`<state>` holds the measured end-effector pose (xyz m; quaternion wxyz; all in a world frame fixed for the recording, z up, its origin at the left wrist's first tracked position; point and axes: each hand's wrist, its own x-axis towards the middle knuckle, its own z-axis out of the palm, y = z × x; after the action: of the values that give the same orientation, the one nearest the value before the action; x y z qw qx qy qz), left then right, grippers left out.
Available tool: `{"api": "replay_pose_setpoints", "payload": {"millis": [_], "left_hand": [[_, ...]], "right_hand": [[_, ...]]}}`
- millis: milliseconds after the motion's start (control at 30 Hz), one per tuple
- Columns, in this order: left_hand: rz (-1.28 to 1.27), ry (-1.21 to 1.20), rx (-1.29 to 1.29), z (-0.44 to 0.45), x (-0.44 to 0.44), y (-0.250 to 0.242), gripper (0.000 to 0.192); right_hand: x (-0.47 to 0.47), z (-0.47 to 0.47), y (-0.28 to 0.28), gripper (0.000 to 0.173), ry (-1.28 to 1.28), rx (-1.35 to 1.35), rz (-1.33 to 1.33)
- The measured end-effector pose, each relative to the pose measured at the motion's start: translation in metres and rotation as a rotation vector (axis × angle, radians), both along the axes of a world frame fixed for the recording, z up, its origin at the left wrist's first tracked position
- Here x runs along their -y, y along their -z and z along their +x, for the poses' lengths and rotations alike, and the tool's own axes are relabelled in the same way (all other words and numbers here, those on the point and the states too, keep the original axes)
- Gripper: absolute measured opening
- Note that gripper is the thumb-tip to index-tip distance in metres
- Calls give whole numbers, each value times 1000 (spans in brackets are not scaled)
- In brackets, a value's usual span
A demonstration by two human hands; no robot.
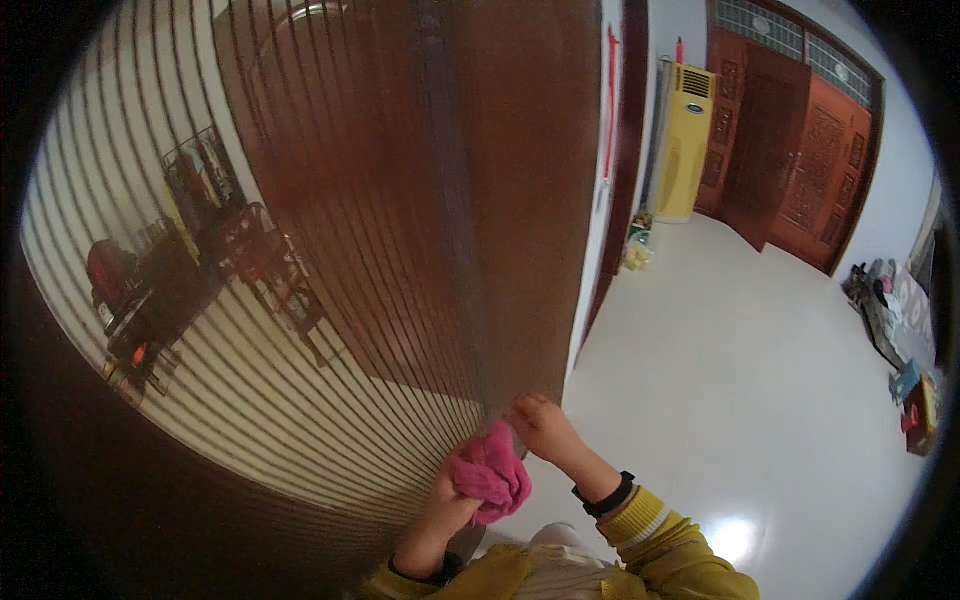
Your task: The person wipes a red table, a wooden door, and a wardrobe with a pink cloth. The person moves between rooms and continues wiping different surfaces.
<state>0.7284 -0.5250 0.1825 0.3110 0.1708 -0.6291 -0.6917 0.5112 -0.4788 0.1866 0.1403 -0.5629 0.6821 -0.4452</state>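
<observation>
A bunched pink cloth (491, 476) is gripped in my left hand (450, 495), low in the middle of the view, close to a brown door with a ribbed glass-like panel (337, 442). Just right of the cloth and a little higher, my right hand (544, 427) has its fingers curled at the door's brown edge strip (517, 300); its fingertips are partly hidden, and whether they hold anything cannot be told. Both wrists wear dark bands.
A yellow floor-standing air conditioner (684, 150) is beside carved red wooden doors (817, 165), one leaf ajar. A plastic bag (637, 255) lies by the door frame. At the right are a cloth-covered seat (904, 315) and a box (921, 420) on the pale floor (735, 360).
</observation>
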Motion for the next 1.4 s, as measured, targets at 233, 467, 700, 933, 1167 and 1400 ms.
{"api": "replay_pose_setpoints", "payload": {"millis": [233,467,700,933,1167,1400], "left_hand": [[65,17,75,-67,70,-7,91],[-279,-314,207,-133,136,-13,90],[-309,-887,438,-98,189,0,105],[-77,-1058,-147,40,206,19,85],[-257,-984,-380,122,207,15,67],[376,-905,-516,125,204,-35,49]], "right_hand": [[134,-68,81,23,-729,-100,181],[258,-94,142,23,-941,394,150],[292,-155,90,32,-646,772,346],[311,-185,82,26,-391,694,33],[328,-208,113,28,24,-26,-34],[382,-210,196,31,389,-240,114]]}}
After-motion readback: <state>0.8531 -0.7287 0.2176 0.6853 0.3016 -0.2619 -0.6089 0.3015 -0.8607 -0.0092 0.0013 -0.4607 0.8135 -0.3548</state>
